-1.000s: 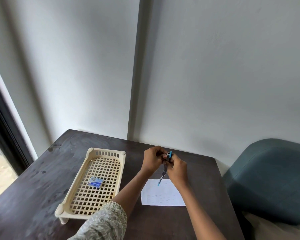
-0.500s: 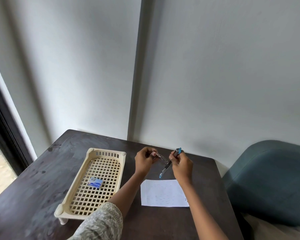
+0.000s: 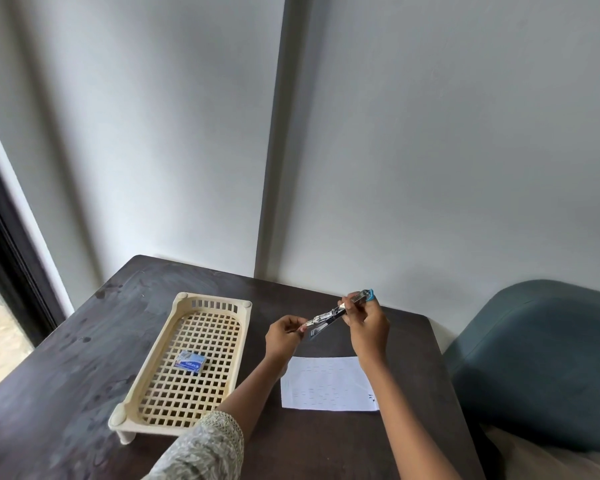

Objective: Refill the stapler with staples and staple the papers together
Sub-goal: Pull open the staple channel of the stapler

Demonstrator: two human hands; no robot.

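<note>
Above the table's far half, right hand (image 3: 366,329) raised and closed around the stapler (image 3: 340,311), gripped toward the blue-tipped rear end, body slanted down and leftward. Left hand (image 3: 284,336) just beside the stapler's lower front end, fingertips pinched together at the exposed metal part; too small to tell whether a strip of staples or the pusher itself was held. Stapler apparently opened, 2 parts diverging at the lower end: a bright metal rail above, a darker piece below.

Step in hand judged as loading of the magazine. For a clean load: rail kept steady and level by the right hand, grip kept clear of the channel; strip aligned along the rail, legs pointing down, slid fully home before closing; pusher released gently, not let snap. Risk judged: strip breaking or dropping if pinched at an angle.

Directly below the hands, papers (image 3: 326,384) lying flat on the dark table (image 3: 84,375), untouched, edges appearing squared as 1 stack. Well to the left, cream lattice tray (image 3: 146,386) standing on short feet, with 1 small blue staple box (image 3: 190,362) resting near its middle, seemingly closed. At the right edge, part of a teal chair (image 3: 541,358). Stapling not yet done.
</note>
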